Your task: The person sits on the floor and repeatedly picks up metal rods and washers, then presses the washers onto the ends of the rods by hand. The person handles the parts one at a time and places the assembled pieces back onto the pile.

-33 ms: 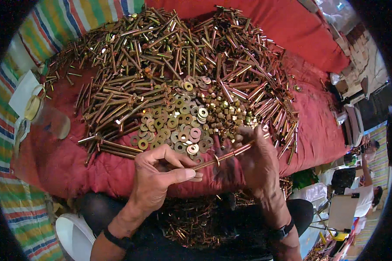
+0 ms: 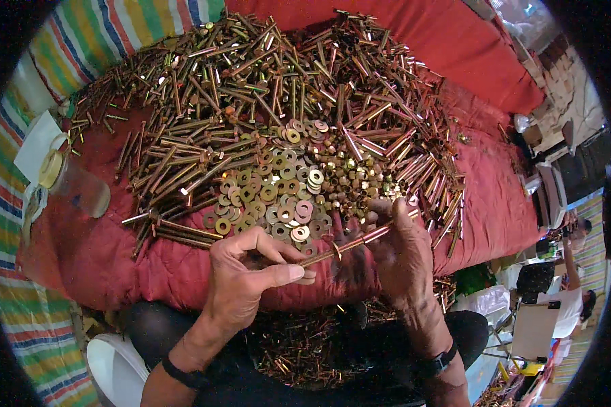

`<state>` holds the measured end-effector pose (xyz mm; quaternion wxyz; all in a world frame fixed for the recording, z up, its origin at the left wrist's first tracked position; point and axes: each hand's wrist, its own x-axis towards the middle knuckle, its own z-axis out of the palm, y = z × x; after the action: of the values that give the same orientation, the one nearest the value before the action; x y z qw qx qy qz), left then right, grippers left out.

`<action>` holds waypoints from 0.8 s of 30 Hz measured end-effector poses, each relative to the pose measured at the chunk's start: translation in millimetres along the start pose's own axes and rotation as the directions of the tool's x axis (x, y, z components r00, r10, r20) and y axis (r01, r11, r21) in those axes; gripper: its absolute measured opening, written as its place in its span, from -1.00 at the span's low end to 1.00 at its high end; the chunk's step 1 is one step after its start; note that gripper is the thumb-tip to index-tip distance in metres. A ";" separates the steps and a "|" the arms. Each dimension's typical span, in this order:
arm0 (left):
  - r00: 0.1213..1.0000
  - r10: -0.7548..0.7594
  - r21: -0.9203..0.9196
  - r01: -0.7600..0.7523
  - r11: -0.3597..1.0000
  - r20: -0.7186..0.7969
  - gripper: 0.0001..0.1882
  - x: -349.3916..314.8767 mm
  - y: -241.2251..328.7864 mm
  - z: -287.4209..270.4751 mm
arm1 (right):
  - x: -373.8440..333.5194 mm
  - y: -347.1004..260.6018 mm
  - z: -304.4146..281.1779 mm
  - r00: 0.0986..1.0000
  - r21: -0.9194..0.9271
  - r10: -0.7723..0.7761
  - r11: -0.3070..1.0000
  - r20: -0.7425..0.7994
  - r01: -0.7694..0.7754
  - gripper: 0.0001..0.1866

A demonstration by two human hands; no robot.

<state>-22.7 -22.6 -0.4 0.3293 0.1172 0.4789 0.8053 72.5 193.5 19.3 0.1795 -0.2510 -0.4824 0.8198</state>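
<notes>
Above the near edge of the red padded surface, my left hand (image 2: 251, 275) pinches one end of a long threaded bolt (image 2: 316, 259) between thumb and fingers. A washer (image 2: 337, 252) sits around the bolt partway along it. Further right, a coppery sleeve (image 2: 376, 234) covers the shaft. The far end runs up to the right between the thumb and fingers of my right hand (image 2: 407, 258), which is closed around it. Just beyond my hands lie a pile of loose flat washers (image 2: 285, 197) and a pile of small nuts (image 2: 353, 173).
A large heap of bolts (image 2: 237, 68) spreads over the back of the red cloth (image 2: 489, 176). Several sleeves (image 2: 424, 169) lie at the right. A clear jar (image 2: 81, 190) rests at the left. More metal pieces (image 2: 295, 353) are in my lap. Another person (image 2: 570, 315) is at the far right.
The right fingers and the bolt's right end have shifted very slightly. The left hand keeps its grip, and the piles look the same.
</notes>
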 end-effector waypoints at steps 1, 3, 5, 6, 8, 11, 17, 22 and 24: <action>1.000 -0.001 0.007 0.001 1.000 -0.002 -0.82 -0.3 0.1 0.1 | -1.6 2.0 0.9 0.998 -0.028 -0.022 0.999 -0.052 0.021 -0.52; 1.000 0.025 0.041 -0.025 0.999 -0.002 -0.82 -1.0 -0.1 0.5 | -2.8 2.3 1.3 0.991 -0.089 -0.063 0.995 -0.114 0.053 -0.56; 0.997 0.071 0.087 -0.072 0.994 0.007 -0.83 -1.6 -0.3 0.9 | -3.0 2.8 2.3 0.986 -0.134 -0.118 0.986 -0.119 0.102 -0.64; 0.989 0.144 0.213 -0.149 0.966 0.036 -0.83 -1.8 -0.2 0.7 | -2.1 3.5 3.2 0.971 -0.254 -0.186 0.956 -0.150 0.144 -0.62; 0.957 0.270 0.409 -0.291 0.865 0.110 -0.84 -2.5 -0.8 1.0 | -3.0 5.1 5.5 0.938 -0.436 -0.341 0.855 -0.064 0.282 -0.60; 0.972 0.226 0.326 -0.234 0.916 0.065 -0.84 -2.2 -5.4 4.8 | -6.4 6.5 11.1 0.927 -0.368 -0.366 0.875 -0.079 0.314 -0.58; 0.964 -0.253 -0.172 0.264 0.949 0.084 -0.70 -3.9 -17.2 15.0 | -16.7 8.5 32.5 0.960 -0.147 -0.247 0.963 -0.135 0.227 -0.66; 0.896 -0.444 -0.478 0.403 0.781 0.029 -0.58 -3.3 -19.7 21.2 | -22.0 33.2 50.1 0.951 -0.334 -0.299 0.907 -0.084 0.256 -0.69; 0.908 -0.418 -0.428 0.376 0.821 -0.004 -0.49 -1.4 -13.5 18.7 | -23.3 41.7 49.3 0.960 -0.422 -0.277 0.868 0.032 0.264 -0.67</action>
<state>-6.6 -6.2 -2.1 0.4833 -0.0981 0.3246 0.8071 60.3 126.8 8.3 0.2410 -0.2259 -0.6756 0.6591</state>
